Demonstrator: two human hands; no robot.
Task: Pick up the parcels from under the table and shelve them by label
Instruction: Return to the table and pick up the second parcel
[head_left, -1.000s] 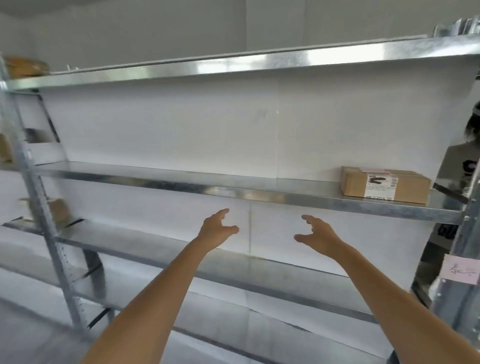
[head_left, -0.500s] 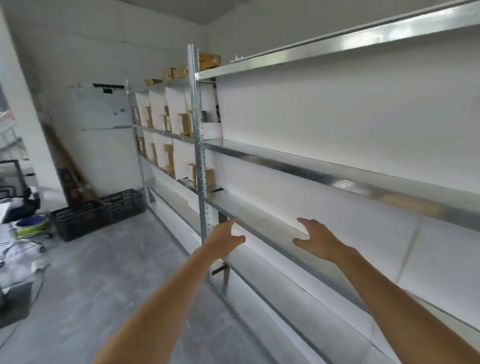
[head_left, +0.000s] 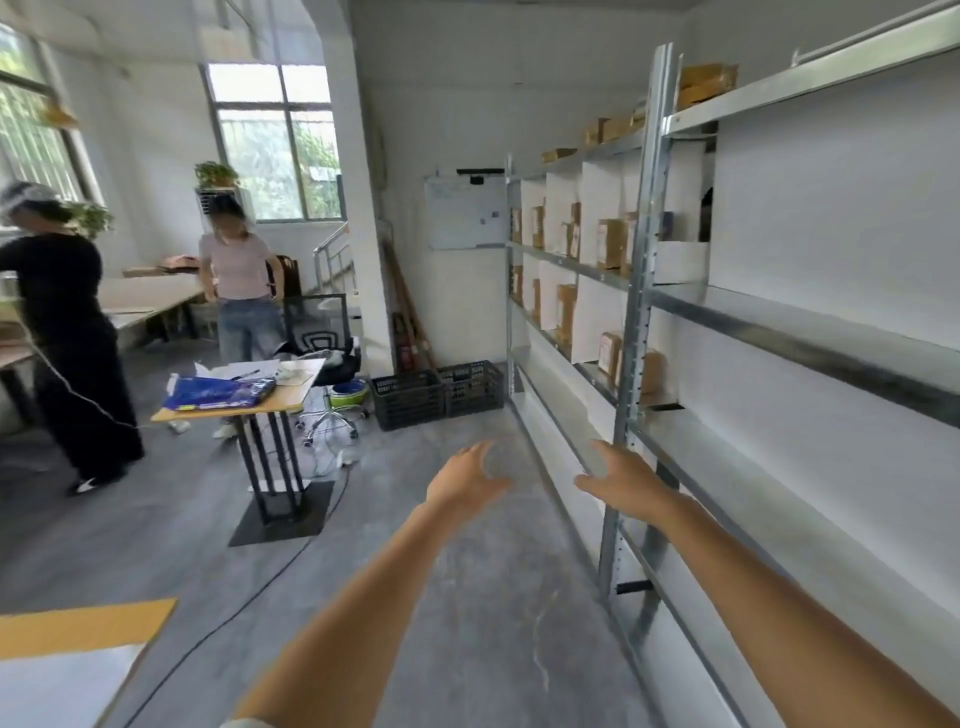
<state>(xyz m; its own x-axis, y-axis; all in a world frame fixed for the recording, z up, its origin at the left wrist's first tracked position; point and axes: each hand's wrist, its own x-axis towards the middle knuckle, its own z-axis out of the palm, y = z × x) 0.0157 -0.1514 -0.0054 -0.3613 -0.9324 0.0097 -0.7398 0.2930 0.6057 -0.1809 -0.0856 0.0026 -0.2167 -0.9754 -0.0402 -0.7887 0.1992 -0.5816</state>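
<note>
- Shelves (head_left: 810, 322) run along the right; the near bays look bare, the far bays already hold parcels (head_left: 610, 244) standing upright.
- Tabletop (head_left: 283, 397) stands ahead to the left; no parcels show beneath it from here.
- Left hand (head_left: 467, 475) and right hand (head_left: 626, 486) are both released, fingers loosely spread, carrying nothing.
- Judgement: partway; another parcel must be fetched.

Right side, 1 to 4 o'clock: tall galvanised steel shelving rack (head_left: 641, 291) runs along the wall.
On its far bays, 1 o'clock: brown cardboard parcels (head_left: 609, 250) stand on several shelves.
Far end of rack, 12 o'clock: two black slatted plastic crates (head_left: 437, 394) on the floor.
Left of crates, 11 o'clock: small wooden-topped table on black legs (head_left: 270, 400).
Behind the table: black mesh office chair (head_left: 318, 332).
</note>
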